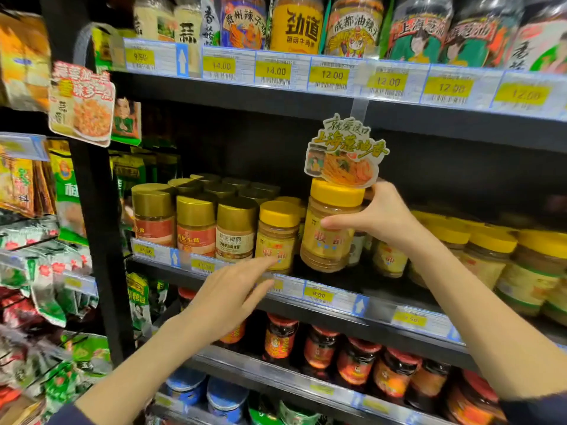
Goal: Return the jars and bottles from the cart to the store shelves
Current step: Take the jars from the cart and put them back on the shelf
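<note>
At the front edge of the middle shelf (337,297), seen from your head camera, you have one yellow-lidded jar (329,228) in your right hand (380,216). The grip is clamped on it, thumb across the label and fingers wrapped behind. The jar sits in the gap just right of a matching jar (277,237) and under the hanging promo tag (346,151), whose lower edge overlaps the lid. You cannot tell from here whether its base is on the shelf yet.

Your left hand (233,296) holds nothing. Its fingers are straight and apart, reaching to the price strip below the matching jar; contact is unclear.

Judging progress, this jar is nearly placed but not released. The row already carries gold-lidded jars (196,225) to the left and more yellow-lidded ones to the right. The cart is out of view, so what remains is unknown.

The jar's long axis runs close to vertical, lid up and leaning slightly right, with the label facing you.
</note>
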Available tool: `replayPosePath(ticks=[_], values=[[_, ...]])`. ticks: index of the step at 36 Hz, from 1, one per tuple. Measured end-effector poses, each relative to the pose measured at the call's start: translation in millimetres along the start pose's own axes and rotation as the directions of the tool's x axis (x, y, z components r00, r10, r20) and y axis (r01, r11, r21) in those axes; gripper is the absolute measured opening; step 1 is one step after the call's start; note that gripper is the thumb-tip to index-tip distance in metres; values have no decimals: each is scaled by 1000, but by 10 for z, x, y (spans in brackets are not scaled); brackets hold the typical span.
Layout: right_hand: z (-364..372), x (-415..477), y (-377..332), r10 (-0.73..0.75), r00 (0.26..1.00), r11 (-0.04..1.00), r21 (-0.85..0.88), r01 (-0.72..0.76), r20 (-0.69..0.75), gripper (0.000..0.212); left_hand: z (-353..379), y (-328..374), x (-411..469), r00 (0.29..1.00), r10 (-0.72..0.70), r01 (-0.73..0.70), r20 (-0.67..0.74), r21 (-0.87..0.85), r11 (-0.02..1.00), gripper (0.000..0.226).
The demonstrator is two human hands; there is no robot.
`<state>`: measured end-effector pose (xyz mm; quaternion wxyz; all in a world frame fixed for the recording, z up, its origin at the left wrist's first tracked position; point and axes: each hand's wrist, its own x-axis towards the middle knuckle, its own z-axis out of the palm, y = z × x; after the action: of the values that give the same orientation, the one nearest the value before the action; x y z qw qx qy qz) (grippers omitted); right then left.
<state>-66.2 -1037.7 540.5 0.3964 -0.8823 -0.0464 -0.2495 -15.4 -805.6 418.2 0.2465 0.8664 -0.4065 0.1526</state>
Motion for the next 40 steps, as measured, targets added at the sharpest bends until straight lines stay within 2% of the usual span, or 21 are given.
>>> replayPosePath(ticks=[4,9,16,21,26,33,40], values=[[93,5,216,50,999,999,5,-50,-5,102,90,-177,-94,1000,29,-27,-7,160,987,63],[223,5,473,116,993,993,16,-116,16,90,102,-205,-134,998,-30,29,48,15,999,55],[339,-10,601,172,985,980,102,-172,12,80,154,-204,-170,999,-31,32,18,-46,998,52],[354,10,577,168,984,983,64,-172,53,75,179,-217,-178,999,-29,28,-15,-82,996,51],[340,29,588,175,978,983,44,-181,112,85,214,-209,-185,998,-38,34,-45,-101,994,50],[345,28,612,163,976,984,46,-171,147,85,259,-222,-208,998,-31,27,-47,-77,997,51],[304,-44,508,227,958,973,-69,-218,175,124,187,-247,-199,1000,-3,4,14,-71,997,53]])
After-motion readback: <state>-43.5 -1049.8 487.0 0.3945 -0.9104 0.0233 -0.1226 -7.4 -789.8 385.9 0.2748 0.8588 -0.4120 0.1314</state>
